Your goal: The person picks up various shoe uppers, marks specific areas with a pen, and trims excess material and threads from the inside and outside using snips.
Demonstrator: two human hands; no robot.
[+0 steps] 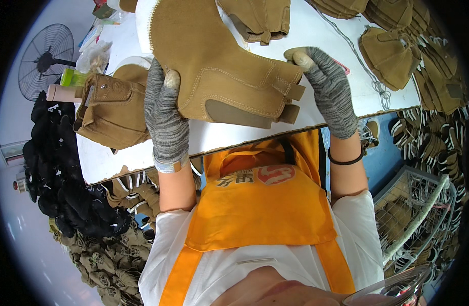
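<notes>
both gloved hands grip one tan boot upper (221,66) above the white tabletop (326,30), left hand (163,115) at its edge, right hand (328,84) by the tabs; inspection looks midway, more uppers (112,109) beside, piles (433,66) unhandled.

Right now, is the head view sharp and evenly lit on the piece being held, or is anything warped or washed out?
Head view: the tan suede boot upper and both gloved hands, left hand and right hand, are sharp; the white table looks bright, near glare; table edges bend toward the rim; corners are black.
</notes>
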